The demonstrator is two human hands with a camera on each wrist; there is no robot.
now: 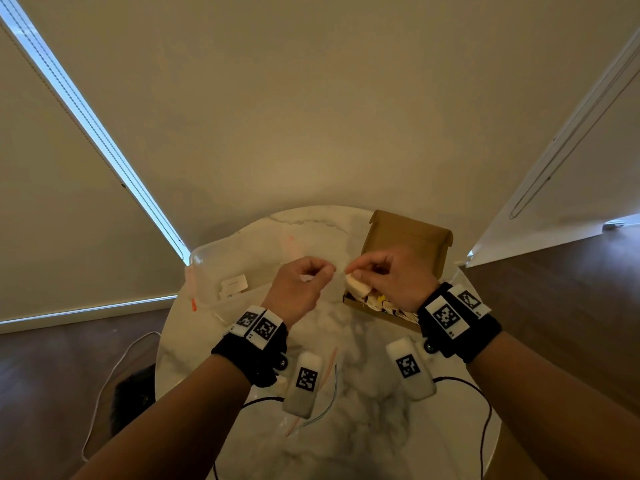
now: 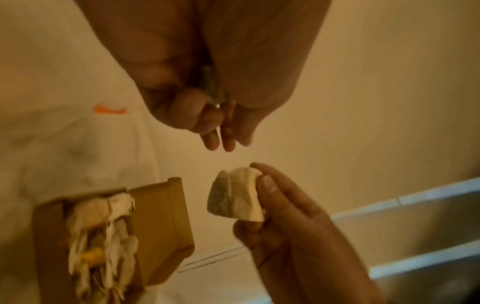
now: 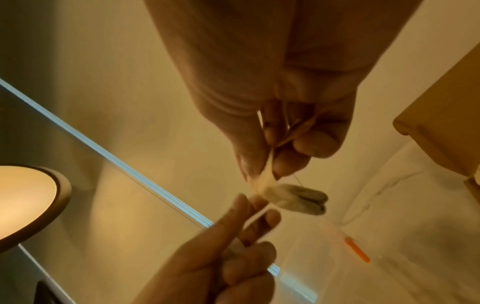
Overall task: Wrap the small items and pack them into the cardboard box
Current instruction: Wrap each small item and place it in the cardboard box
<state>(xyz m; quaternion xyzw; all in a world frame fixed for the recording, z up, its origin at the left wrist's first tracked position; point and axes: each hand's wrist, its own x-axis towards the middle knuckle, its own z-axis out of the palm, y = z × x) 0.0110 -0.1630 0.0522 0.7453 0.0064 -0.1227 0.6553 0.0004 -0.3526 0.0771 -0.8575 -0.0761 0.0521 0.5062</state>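
Both hands are raised over the round marble table point(image 1: 346, 427). My right hand point(image 1: 353, 271) point(image 3: 275, 164) grips a small item wrapped in pale paper point(image 1: 358, 288) point(image 2: 236, 197) point(image 3: 298, 198). My left hand point(image 1: 327, 271) point(image 2: 221, 131) pinches a thin pale strip point(image 3: 257, 216) that runs to the wrapped item; I cannot tell whether it is tape or paper. Just behind and right of the hands, the cardboard box point(image 1: 405, 244) point(image 2: 161, 216) stands with its lid up. Several wrapped items point(image 1: 381, 304) point(image 2: 103, 230) lie inside it.
A clear plastic bag point(image 1: 221, 268) with an orange tab point(image 1: 193, 304) lies at the table's left. Two white tagged packs point(image 1: 304, 386) point(image 1: 410, 368), thin coloured strands point(image 1: 330, 382) and black cables lie near the front. A round lamp point(image 3: 26, 201) shows left.
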